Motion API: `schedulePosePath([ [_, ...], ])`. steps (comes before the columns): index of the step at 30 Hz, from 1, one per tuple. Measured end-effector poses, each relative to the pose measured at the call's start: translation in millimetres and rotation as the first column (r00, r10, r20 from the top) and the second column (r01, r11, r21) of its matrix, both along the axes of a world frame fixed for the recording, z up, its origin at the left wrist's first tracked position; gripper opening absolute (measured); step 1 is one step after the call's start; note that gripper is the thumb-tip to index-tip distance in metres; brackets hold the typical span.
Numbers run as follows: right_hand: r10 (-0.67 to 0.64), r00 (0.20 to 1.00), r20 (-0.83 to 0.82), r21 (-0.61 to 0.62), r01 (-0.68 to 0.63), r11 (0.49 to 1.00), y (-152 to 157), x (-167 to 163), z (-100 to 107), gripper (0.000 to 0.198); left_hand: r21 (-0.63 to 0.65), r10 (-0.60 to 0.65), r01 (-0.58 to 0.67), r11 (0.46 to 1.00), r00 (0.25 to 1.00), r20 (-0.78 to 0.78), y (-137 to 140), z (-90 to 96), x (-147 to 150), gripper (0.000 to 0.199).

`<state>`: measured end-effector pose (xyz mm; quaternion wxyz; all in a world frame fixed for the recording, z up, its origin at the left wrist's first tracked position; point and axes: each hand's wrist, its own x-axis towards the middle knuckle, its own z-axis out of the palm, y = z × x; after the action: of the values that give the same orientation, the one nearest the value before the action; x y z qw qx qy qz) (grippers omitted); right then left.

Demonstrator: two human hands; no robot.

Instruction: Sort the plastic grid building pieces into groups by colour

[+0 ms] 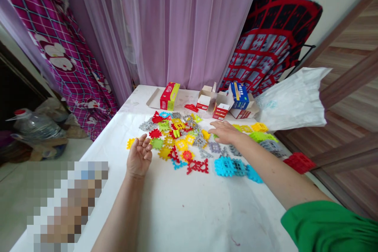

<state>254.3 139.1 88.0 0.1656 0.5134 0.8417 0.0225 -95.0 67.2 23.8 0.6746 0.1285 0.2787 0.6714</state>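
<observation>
My left hand (139,156) rests palm up at the left side of a pile of plastic interlocking building pieces (177,134), its fingers loosely curled and nothing in them. Beside it lie a yellow piece (130,143) and a green piece (157,143). On the other side, my right hand (226,132) reaches palm down over the pile's right part, fingers stretched out. A bit of green shows under its fingertips; whether they touch it is unclear. Nearest to me are a red piece (197,166) and a group of light-blue pieces (230,166), partly stacked.
Along the back of the white-covered table (183,212) stand a red-and-green box (170,96), opened small boxes (206,97) and a blue box (239,95). A white bag (295,100) lies at the right, near yellow, green, grey and red pieces (299,162).
</observation>
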Motion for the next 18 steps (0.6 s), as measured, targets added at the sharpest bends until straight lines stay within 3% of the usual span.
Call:
schedulePosePath([
  [6, 0.005, 0.999, 0.048, -0.02, -0.004, 1.0, 0.1, -1.2, -10.9, 0.03, -0.016, 0.117, -0.117, 0.993, 0.993, 0.013, 6.6, -7.6, -10.2, 0.018],
  [10, 0.021, 0.999, 0.031, 0.013, -0.022, 1.0, 0.1, -8.2, -2.9, 0.024, -0.052, 0.166, -0.166, 0.985, 0.986, -0.008, 11.0, -13.6, -6.7, 0.018],
  [14, 0.119, 0.988, -0.098, 0.123, -0.107, 0.987, 6.7, -50.6, 8.4, 0.025, -0.062, 0.146, -0.145, 0.987, 0.989, 0.016, 13.1, -19.6, 3.2, 0.02],
  [18, 0.177, 0.964, -0.199, 0.199, -0.137, 0.97, 21.5, -117.6, 2.2, 0.025, -0.023, 0.089, -0.09, 0.996, 0.996, -0.024, 12.8, -24.0, 9.2, 0.024],
])
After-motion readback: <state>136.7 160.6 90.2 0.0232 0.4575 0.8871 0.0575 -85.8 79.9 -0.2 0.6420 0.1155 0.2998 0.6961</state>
